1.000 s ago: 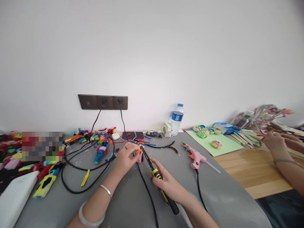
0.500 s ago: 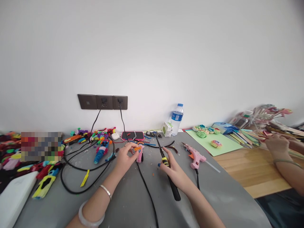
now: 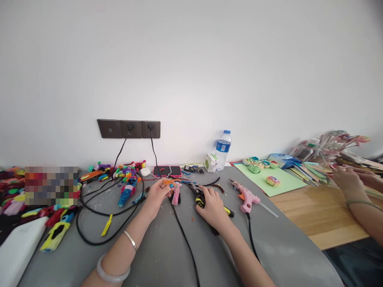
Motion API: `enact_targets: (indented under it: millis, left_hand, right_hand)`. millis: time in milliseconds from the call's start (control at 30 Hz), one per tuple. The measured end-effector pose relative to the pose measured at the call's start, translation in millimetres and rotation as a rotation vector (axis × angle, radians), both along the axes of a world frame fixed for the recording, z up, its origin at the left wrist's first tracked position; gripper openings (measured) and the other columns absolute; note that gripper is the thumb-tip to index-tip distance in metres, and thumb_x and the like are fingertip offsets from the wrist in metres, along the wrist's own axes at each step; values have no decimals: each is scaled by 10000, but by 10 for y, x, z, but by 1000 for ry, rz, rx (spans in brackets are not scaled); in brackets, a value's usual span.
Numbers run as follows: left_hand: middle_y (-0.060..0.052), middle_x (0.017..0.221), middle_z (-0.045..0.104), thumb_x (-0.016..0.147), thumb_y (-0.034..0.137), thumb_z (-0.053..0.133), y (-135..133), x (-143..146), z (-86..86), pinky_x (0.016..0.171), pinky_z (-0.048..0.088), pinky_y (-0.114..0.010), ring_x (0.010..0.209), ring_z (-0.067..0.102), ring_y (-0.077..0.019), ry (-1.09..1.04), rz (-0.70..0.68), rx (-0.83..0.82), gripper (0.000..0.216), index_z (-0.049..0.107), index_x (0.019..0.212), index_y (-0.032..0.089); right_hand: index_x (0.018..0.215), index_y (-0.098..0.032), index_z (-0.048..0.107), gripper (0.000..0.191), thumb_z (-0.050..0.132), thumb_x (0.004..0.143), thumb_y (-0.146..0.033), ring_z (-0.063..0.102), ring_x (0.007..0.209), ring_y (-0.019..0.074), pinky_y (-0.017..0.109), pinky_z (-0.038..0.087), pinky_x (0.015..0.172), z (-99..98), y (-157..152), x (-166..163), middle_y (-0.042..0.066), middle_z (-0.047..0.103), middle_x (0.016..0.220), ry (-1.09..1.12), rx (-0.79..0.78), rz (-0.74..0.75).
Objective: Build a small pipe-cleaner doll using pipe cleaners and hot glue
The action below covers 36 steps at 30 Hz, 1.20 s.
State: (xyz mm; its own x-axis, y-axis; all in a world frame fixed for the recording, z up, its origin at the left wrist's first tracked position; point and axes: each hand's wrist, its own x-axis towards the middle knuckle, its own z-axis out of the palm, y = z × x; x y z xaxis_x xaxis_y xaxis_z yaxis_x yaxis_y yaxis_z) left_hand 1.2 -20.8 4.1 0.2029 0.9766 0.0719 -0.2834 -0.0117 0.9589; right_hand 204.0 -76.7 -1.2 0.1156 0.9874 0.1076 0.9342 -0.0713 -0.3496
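My left hand rests on the grey table, its fingers pinched on a small orange and pink fuzzy craft piece. My right hand lies over black and yellow pliers, which lie flat on the table with the jaws pointing left towards the craft piece. The fingers curl over the handles. A black cable runs between my two hands.
A pink glue gun lies right of my right hand. Behind stand a water bottle, a small carton and a phone. Colourful craft pieces crowd the left. Another person's hands work at the right.
My right hand has swung the pliers away from the craft piece and lowered them flat onto the table. My left hand has kept its hold on the piece.
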Motion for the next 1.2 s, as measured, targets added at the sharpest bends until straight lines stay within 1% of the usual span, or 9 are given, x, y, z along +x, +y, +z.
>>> enact_targets:
  millis: [133,233,400,500,600,733,900,1067,1200]
  left_hand:
    - [-52,810,677,688,334,723,-27,8,40,601,446,-260,692,584,-140,8,-41,-16,230,661,835,168]
    - [-58,836,691,680,316,747,-42,16,58,627,452,-261,728,593,-146,-51,-74,-36,213,668,812,169]
    - [-55,802,686,693,330,768,-63,25,47,622,450,-258,724,595,-151,-83,-122,-46,224,678,821,170]
    - [-59,837,667,705,343,767,-79,30,10,622,455,-261,732,585,-156,-70,-145,-26,242,686,854,171]
    - [-63,915,637,707,345,768,-93,29,-24,630,455,-255,758,566,-154,-16,-154,23,258,697,886,172]
    - [-70,1018,593,708,351,763,-108,23,-16,687,465,-262,880,567,-190,13,-171,133,220,681,803,170]
    - [-61,961,590,724,365,743,-112,21,42,740,475,-286,911,573,-208,58,-119,265,212,656,758,175]
    - [-50,918,615,766,344,698,-91,-29,46,682,480,-263,793,578,-168,147,-61,379,211,650,903,191]
    - [-42,874,639,798,248,646,-76,-64,25,646,468,-243,736,577,-145,242,2,491,80,654,844,184]
  right_hand:
    - [1316,-192,487,531,535,788,-223,477,1103,312,404,378,901,-75,32,59,122,544,1238,51,46,58]
    - [1286,-184,503,478,516,814,-258,484,1120,311,430,383,926,-96,-1,127,124,559,1228,108,132,47]
    - [1191,-189,540,372,469,835,-270,555,1072,261,407,417,926,105,-89,152,104,611,1166,386,276,66]
    - [1134,-185,588,319,466,852,-271,609,960,223,353,450,852,273,-96,45,88,661,1082,587,265,183]
    - [1037,-177,646,269,495,862,-314,626,892,219,328,461,786,352,-57,-136,83,696,980,759,230,277]
    - [880,-173,647,254,552,850,-407,607,755,191,293,465,683,326,15,-373,62,681,839,964,170,375]
    - [756,-178,582,338,587,843,-505,531,606,141,262,432,600,268,64,-492,20,604,685,1133,183,420]
    - [747,-176,571,382,595,828,-549,492,607,137,255,408,594,268,85,-399,13,571,670,1120,176,371]
    - [768,-170,586,345,569,850,-504,488,628,144,257,381,600,278,84,-285,23,588,700,978,168,345]
